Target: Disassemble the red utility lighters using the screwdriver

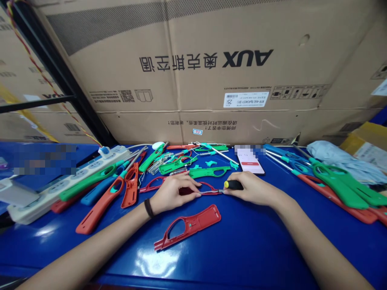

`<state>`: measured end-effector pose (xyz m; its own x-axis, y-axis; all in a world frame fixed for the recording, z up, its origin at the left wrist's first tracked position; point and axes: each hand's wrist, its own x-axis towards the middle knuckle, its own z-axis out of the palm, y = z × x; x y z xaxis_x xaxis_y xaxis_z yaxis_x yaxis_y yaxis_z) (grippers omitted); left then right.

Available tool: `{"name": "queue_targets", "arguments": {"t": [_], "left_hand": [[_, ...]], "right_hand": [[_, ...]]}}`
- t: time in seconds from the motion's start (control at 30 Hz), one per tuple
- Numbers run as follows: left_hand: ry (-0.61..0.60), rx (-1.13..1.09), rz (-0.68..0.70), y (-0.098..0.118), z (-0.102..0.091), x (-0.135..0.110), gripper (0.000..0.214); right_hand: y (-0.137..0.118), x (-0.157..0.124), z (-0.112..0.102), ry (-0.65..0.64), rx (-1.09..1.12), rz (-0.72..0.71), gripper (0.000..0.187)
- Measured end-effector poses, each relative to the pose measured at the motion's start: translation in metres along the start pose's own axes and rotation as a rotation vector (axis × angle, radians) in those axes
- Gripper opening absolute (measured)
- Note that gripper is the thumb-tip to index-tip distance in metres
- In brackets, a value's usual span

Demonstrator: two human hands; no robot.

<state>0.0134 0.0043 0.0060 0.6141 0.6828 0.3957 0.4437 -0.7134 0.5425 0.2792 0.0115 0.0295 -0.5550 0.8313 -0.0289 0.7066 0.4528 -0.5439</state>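
Observation:
My left hand (172, 192) is closed in a pinch on a red lighter shell half (211, 188), which has a trigger loop and thin internal parts. My right hand (252, 188) holds a screwdriver (234, 185) by its black handle with a yellow end; its shaft is hidden. The right fingertips meet at the right end of the red shell, by a small metal piece. Nearer to me, a second red shell half (193, 225) lies with its hollow inside facing up. Behind my hands is a green shell half (210, 172).
Several long-necked lighters (101, 203) lean on a white power strip (65, 183) at left. More lighters (341, 187) lie at right beside a pale blue cloth (335, 159). Loose parts (159, 163) and a phone (250, 161) lie behind. A large cardboard box (193, 80) backs the blue table (256, 249).

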Motion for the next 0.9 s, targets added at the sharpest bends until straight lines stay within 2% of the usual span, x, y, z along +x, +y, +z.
{"name": "queue_targets", "arguments": {"t": [0.37,0.53,0.7,0.8,0.9], "left_hand": [[0.011,-0.011,0.003,-0.0006,0.0013,-0.0002,0.010],[0.012,-0.007,-0.005,0.0008,0.0003,0.0000,0.009],[0.018,-0.002,-0.024,0.0010,0.0006,0.0001,0.010],[0.013,0.003,-0.020,0.0009,0.0008,-0.0004,0.010],[0.013,0.002,-0.013,0.0006,0.0006,-0.0010,0.010]], "right_hand": [[0.0019,-0.0018,-0.0031,0.004,0.003,0.010,0.014],[-0.0031,-0.0032,-0.0058,-0.017,-0.007,0.015,0.021],[-0.0028,-0.0026,-0.0040,-0.034,0.075,-0.014,0.021],[0.0009,-0.0013,-0.0019,-0.031,0.090,0.014,0.029],[0.0035,-0.0004,-0.0019,-0.030,0.099,0.036,0.027]]}}
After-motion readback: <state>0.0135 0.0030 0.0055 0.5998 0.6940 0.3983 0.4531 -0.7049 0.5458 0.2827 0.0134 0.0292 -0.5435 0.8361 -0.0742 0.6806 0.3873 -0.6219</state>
